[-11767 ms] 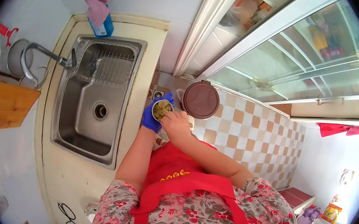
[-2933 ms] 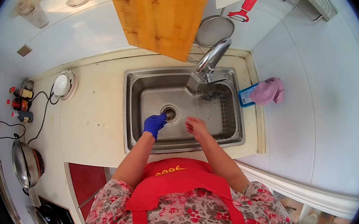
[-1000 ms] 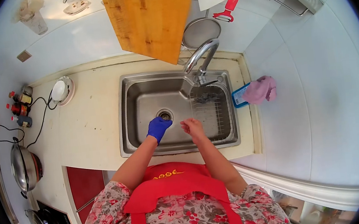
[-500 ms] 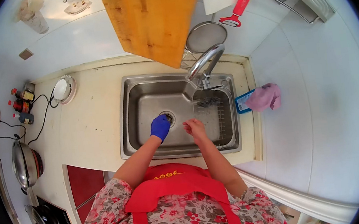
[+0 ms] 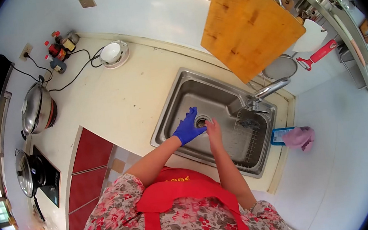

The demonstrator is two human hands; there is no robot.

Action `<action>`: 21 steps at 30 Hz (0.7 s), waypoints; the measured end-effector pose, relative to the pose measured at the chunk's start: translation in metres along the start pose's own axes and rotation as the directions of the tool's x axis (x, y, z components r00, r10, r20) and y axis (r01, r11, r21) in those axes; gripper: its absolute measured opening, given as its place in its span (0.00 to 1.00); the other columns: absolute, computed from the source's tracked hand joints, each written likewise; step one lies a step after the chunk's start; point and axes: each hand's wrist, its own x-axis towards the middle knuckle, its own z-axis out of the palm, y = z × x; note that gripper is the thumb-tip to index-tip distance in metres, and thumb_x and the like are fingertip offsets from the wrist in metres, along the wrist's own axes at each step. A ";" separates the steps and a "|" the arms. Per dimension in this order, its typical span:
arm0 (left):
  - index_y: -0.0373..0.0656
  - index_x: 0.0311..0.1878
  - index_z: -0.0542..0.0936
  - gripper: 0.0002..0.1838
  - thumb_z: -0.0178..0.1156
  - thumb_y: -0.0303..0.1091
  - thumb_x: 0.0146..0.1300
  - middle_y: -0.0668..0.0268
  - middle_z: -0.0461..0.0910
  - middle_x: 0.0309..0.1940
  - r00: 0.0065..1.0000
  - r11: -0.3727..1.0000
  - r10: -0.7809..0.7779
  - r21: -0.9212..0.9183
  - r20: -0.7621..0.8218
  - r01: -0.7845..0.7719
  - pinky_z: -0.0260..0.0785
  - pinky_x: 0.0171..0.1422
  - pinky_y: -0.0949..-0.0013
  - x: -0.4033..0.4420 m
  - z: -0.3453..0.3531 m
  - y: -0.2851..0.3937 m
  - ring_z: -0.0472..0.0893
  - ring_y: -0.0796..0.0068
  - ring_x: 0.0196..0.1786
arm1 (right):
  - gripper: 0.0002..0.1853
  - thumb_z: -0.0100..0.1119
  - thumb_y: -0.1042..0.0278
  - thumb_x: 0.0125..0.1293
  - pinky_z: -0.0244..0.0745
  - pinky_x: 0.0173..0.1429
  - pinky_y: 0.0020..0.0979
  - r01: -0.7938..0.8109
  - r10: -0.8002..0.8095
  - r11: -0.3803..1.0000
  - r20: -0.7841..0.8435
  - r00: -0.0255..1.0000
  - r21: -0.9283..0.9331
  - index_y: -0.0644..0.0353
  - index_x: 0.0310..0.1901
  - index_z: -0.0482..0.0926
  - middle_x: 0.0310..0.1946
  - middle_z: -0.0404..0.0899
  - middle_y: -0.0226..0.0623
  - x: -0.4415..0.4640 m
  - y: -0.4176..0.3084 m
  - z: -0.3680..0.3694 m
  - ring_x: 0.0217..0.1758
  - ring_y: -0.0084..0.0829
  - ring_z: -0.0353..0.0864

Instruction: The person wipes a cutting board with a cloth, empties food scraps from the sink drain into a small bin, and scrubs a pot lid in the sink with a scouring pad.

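While the person stands at the counter with both hands over the sink [image 5: 231, 139], a blue glove [image 5: 185, 135] covers the left hand [image 5: 189, 128], just beside the round drain [image 5: 201, 121]. On this hand the fingers are stretched out, and the thumb stands well apart from them, pointing to the other hand. The right hand [image 5: 214, 133] is bare and lies close to the gloved thumb, its fingers near together and partly over the edge of the drain. I cannot tell whether they pinch the glove or only touch it.

At the right end of the sink lie a wire rack [image 5: 255, 145] and a dark tangled scrubber [image 5: 250, 123]. Behind is the tap [image 5: 275, 87], and above it hang a sieve [image 5: 280, 66], a red peeler [image 5: 322, 53] and a large wooden board [image 5: 251, 27]. Beside the sink stands a blue bottle [image 5: 279, 137], with a pink cloth [image 5: 299, 138] draped on it.

Farther along the counter [image 5: 106, 105] I see a white bowl [image 5: 111, 52] upon plates, some small bottles [image 5: 55, 51] with red caps, and a metal pot [image 5: 39, 108]. The person wears a red apron [image 5: 181, 194] over a flowered blouse [image 5: 122, 209].
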 end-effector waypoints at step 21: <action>0.45 0.67 0.53 0.44 0.64 0.41 0.48 0.45 0.50 0.66 0.954 0.977 0.194 0.047 0.230 -0.210 0.53 0.68 0.63 0.008 0.026 0.004 0.55 0.54 0.67 | 0.08 0.52 0.69 0.59 0.68 0.34 0.21 -0.106 0.148 0.981 -0.274 0.950 0.161 0.58 0.41 0.74 0.30 0.78 0.30 -0.051 -0.009 -0.037 0.32 0.20 0.76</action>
